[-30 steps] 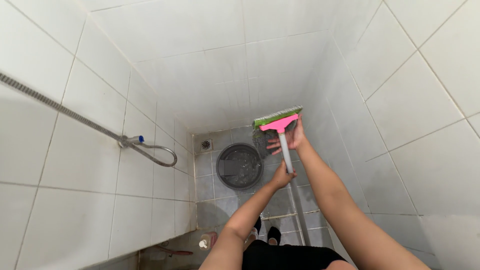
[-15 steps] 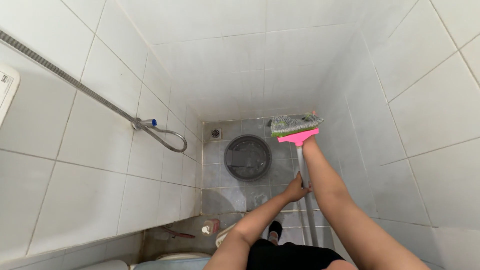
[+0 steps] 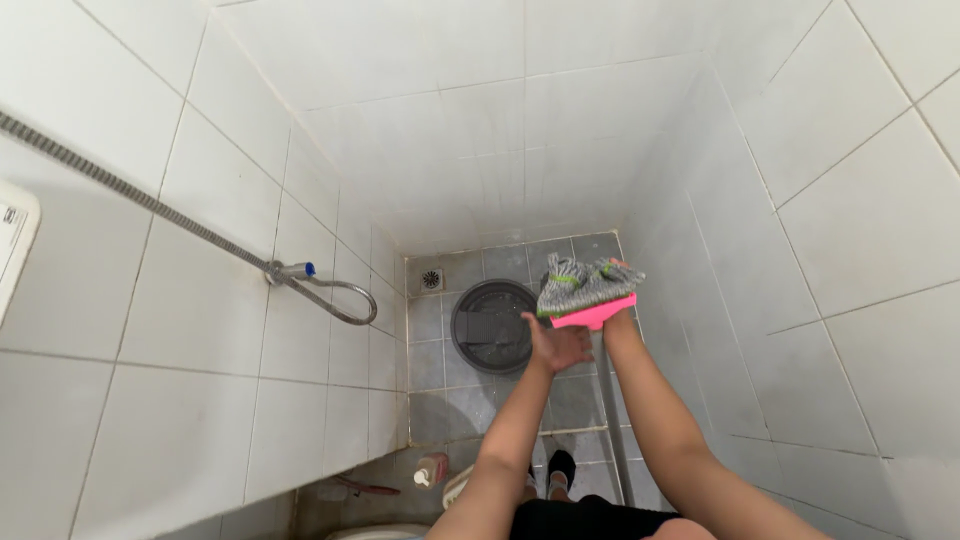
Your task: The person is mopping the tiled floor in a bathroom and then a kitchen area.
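I look down into a white-tiled shower corner. A mop stands upright with its pink head plate [image 3: 596,313] raised and grey-green fibres [image 3: 585,283] on top; its metal handle [image 3: 612,430] runs down to the floor. My right hand [image 3: 617,324] grips the mop just under the pink plate, fingers mostly hidden behind it. My left hand [image 3: 556,346] is at the plate's lower left edge, fingers reaching onto it. Both forearms stretch out from the bottom of the view.
A round dark grey bucket [image 3: 492,326] sits on the grey floor tiles below the mop, with a floor drain [image 3: 431,279] beside it. A metal shower hose [image 3: 150,205] and valve [image 3: 288,270] hang on the left wall. A small bottle [image 3: 430,470] stands near my feet.
The view has tilted further down. The mop head has turned so the fibres face up. My left hand has left the handle and moved up to the pink plate.
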